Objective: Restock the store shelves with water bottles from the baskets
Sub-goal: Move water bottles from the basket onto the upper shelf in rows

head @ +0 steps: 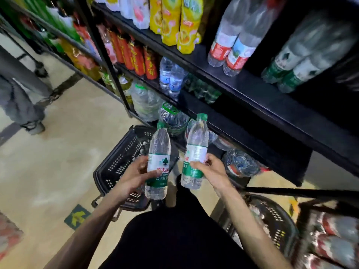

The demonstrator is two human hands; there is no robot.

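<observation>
Two clear plastic green-capped water bottles up. My left hand point(136, 176) wraps one point(158, 164); my right hand point(210, 171) wraps the other point(195, 152), both above the black plastic basket's point(116, 164) right edge.

A clear, green-capped, green-labelled bottle point(159, 162) and a matching second bottle point(196, 152) are held roughly upright, side by side, near a black basket point(120, 158).

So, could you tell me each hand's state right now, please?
Left hand: grips a clear, green-capped plastic water bottle.
Right hand: grips a second such bottle.
</observation>
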